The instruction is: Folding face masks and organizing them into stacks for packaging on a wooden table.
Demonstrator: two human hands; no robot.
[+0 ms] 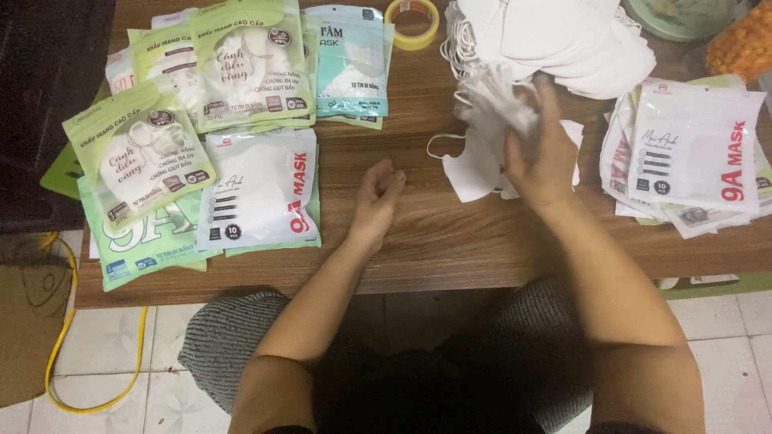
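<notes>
Seen from the head camera, a seated person works at a wooden table (434,233). The right hand (540,157) grips a blurred bunch of white face masks (492,104), fingers curled around it just near of a large heap of loose masks (563,36) at the far edge. The left hand (376,201) rests empty on the tabletop, fingers loosely bent. Green and white mask packets (201,120) overlap at the left; another stack of packets (691,153) lies at the right. A tape roll (412,22) and an orange object (744,40) are cut off.
</notes>
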